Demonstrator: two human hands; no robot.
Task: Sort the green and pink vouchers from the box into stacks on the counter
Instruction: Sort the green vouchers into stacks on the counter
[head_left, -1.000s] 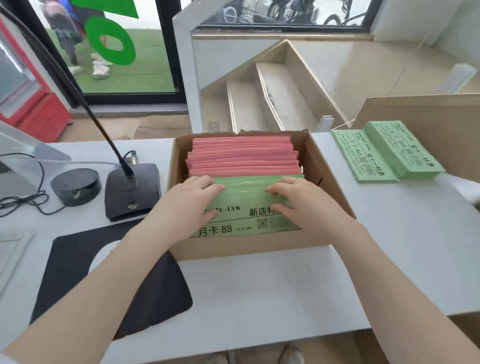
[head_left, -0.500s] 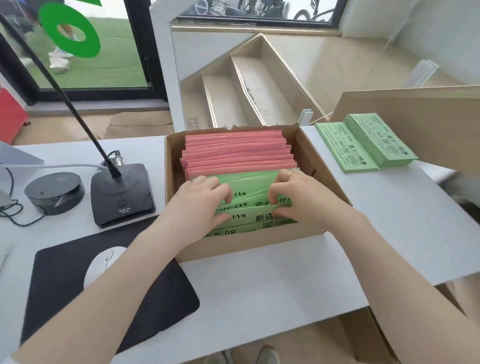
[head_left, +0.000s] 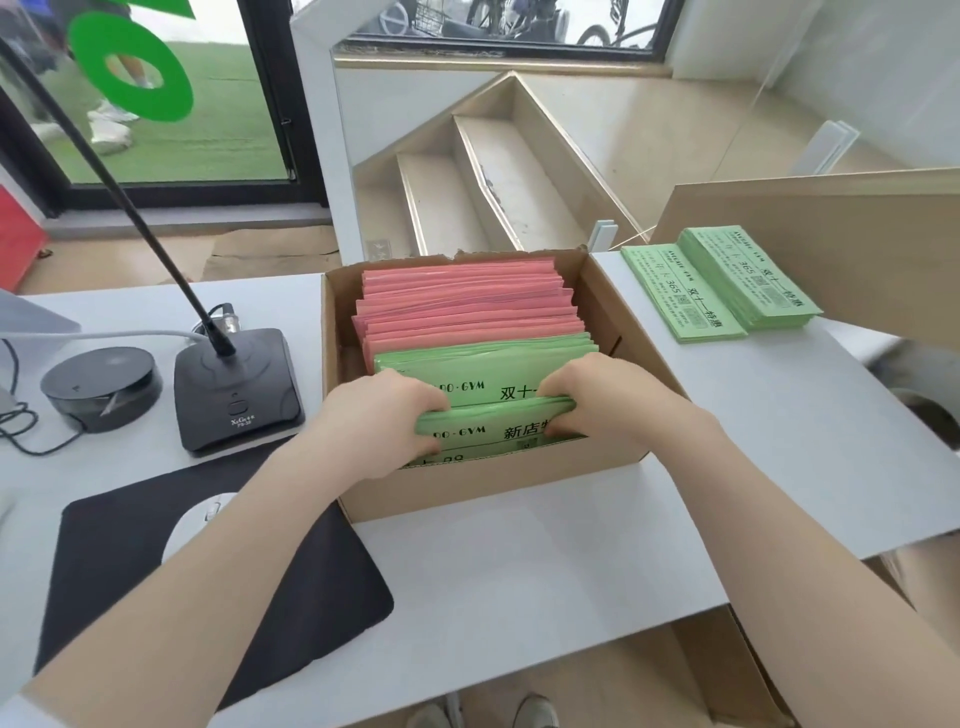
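An open cardboard box (head_left: 623, 312) stands on the white counter (head_left: 519, 561). Pink vouchers (head_left: 467, 301) fill its far half, standing on edge. Green vouchers (head_left: 488, 364) fill the near half. My left hand (head_left: 379, 421) and my right hand (head_left: 597, 400) both grip a front bundle of green vouchers (head_left: 488, 428), fingers curled over its top edge, pulling it away from the ones behind. Two stacks of green vouchers (head_left: 722, 286) lie on the counter to the right of the box.
A black desk microphone (head_left: 234, 389) with a long neck and a round black device (head_left: 101, 387) stand left of the box. A white mouse (head_left: 195, 525) lies on a black mat (head_left: 156, 587). A brown board (head_left: 831, 234) rises at the right.
My fingers have dug between the green vouchers and closed on a front bundle, separating it from the rest. The view has shifted slightly leftward and closer.
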